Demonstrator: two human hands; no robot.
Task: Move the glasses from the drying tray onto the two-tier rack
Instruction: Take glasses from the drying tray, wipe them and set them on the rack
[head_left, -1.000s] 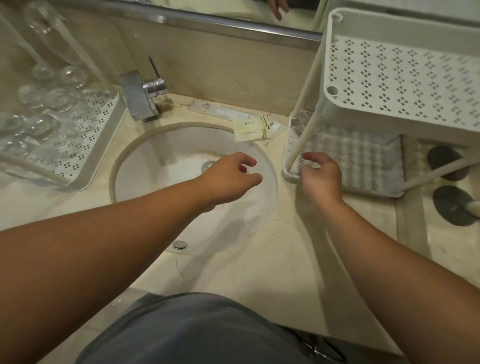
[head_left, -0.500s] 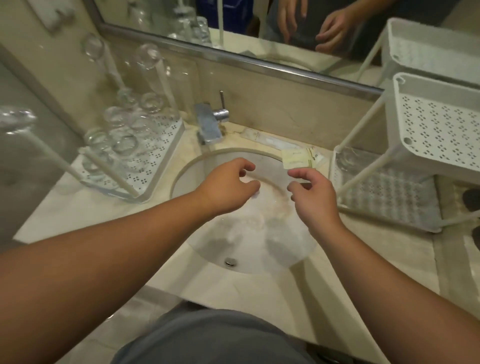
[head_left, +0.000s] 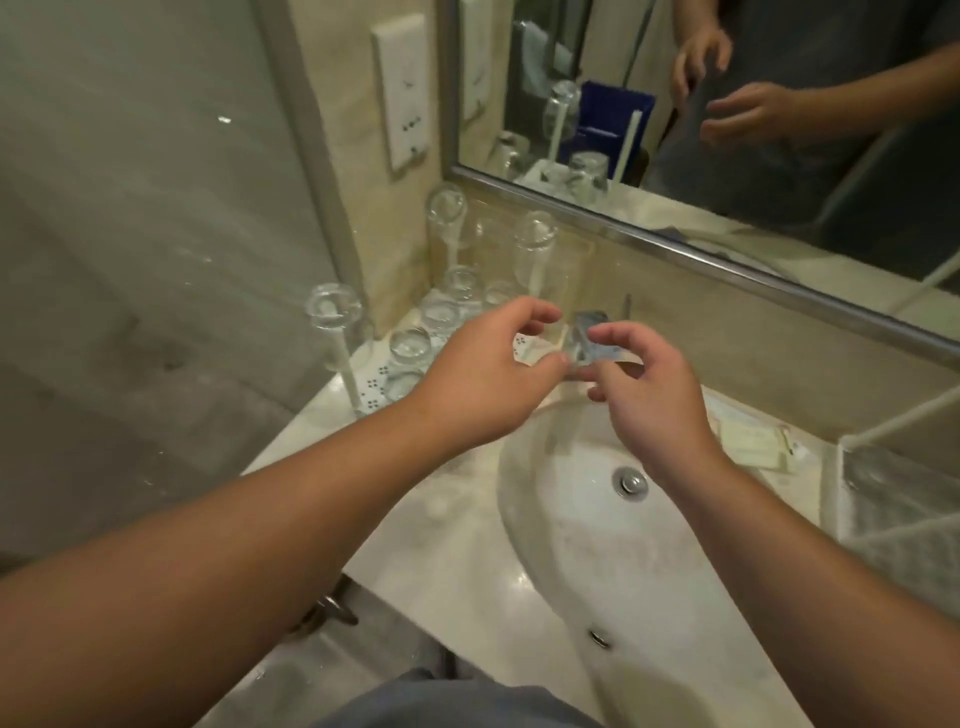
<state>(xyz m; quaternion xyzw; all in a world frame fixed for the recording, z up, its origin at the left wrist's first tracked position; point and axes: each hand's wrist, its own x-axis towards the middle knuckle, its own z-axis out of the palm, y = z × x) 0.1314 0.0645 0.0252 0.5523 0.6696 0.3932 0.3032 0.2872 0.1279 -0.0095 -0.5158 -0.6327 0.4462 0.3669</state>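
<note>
Glasses (head_left: 410, 349) stand on the drying tray (head_left: 375, 385), in the far left corner of the surface (head_left: 457, 499), to the left of the sink (head_left: 597, 525) and pressed up near the wall under the mirror (head_left: 727, 130). Several sit mouth-down on the tray floor; three more are hung inverted on upright white pegs, long axis vertical (tallest pair at the back, one at the front-left peg).

Relation that matters: from the sink, the tray lies left and beyond; the two-tier rack (head_left: 893, 519) lies right, only its near corner in view. So any glass must cross over the sink, left to right.

Left hand (head_left: 483, 384): fingers curved, thumb and forefinger apart, nothing between them; it hovers just right of the tray's near edge, nearest to the low glasses. Judged the nearer hand for the next pick.

Right hand (head_left: 649, 395): fingers loosely curled, holding nothing, hovering over the far rim of the sink just beside the left hand, in front of the tap (head_left: 589, 332).

Judgement: reach phase, no glass held. A low glass calls for a side grip; a pegged one needs a straight upward lift before any sideways travel. Clear glass blurs together at the back, so count uncertain.
</note>
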